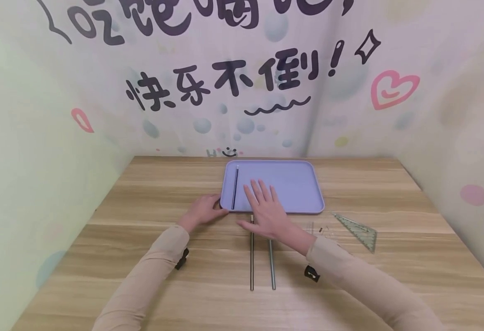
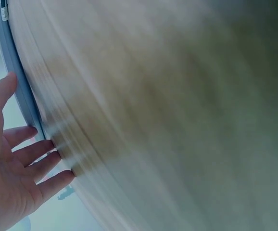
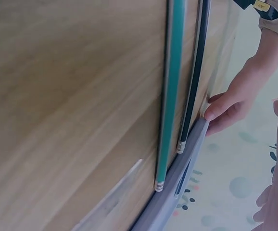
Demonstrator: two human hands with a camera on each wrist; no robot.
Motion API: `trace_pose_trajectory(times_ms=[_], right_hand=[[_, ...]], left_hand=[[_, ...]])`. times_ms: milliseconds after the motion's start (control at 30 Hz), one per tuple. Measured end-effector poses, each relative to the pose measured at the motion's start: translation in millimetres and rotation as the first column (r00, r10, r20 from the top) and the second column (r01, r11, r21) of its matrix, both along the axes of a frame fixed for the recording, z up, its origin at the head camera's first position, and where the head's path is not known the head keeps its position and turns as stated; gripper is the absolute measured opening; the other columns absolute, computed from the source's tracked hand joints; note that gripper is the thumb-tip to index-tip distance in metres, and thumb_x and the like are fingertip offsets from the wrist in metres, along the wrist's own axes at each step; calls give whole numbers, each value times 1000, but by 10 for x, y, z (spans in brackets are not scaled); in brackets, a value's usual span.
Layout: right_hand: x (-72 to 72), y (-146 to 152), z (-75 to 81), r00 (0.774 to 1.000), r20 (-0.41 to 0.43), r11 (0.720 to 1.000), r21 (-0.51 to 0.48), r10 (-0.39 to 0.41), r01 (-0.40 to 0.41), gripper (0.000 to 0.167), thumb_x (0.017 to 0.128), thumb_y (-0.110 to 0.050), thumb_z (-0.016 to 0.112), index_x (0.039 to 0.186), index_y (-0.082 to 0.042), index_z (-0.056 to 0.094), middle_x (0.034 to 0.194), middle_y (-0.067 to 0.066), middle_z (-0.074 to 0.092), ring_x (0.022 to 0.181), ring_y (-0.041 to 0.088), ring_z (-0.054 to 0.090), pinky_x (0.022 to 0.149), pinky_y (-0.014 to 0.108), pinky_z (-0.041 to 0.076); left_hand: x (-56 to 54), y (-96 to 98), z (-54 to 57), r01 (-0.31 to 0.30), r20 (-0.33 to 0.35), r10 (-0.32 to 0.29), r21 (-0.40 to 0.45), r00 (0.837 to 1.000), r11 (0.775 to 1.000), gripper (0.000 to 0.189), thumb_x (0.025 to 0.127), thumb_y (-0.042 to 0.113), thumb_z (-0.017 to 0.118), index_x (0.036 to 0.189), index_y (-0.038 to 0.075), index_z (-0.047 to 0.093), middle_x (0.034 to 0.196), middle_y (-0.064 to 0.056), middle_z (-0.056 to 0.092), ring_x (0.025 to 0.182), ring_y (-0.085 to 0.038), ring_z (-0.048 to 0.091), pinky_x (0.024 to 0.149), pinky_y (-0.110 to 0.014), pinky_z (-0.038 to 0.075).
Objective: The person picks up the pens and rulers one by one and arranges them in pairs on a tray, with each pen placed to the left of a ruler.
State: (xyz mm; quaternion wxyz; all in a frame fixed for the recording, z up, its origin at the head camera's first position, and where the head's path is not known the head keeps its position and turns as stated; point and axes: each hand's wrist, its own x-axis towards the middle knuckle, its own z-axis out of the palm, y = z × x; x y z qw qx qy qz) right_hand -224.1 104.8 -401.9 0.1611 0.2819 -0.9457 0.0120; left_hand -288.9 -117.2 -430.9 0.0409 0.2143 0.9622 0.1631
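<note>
Tray (image 1: 291, 186) has one corner pinched by the left grip (image 1: 202, 212), presumably for steadiness; the right grip (image 1: 268, 215), fingers spread, holds nothing

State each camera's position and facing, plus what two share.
Head: worn on the head, facing forward and down at the purple tray; left hand, right hand and sleeved forearms show.
Left wrist: worn there, looking across the wooden tabletop; left hand shows.
Right wrist: worn there, looking along the teal pencil toward the tray; both hands show.
Shared by head and right wrist: both hands, tray, teal pencil.
</note>
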Motion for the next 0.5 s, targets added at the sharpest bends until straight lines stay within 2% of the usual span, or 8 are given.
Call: trace_pose_trajectory(times_ms=[500], right_hand=[[106, 163, -28, 998, 55, 1000, -5, -8, 8, 92, 87, -62, 50, 151, -3, 21, 157, 22, 17, 145, 40, 17, 116, 58, 22]], left_hand=[[-2, -14, -8, 5, 4, -5, 0, 1000, 1000, 64, 90, 41, 61, 138, 2, 48, 136, -20, 54, 126, -37, 50, 109, -47, 40]])
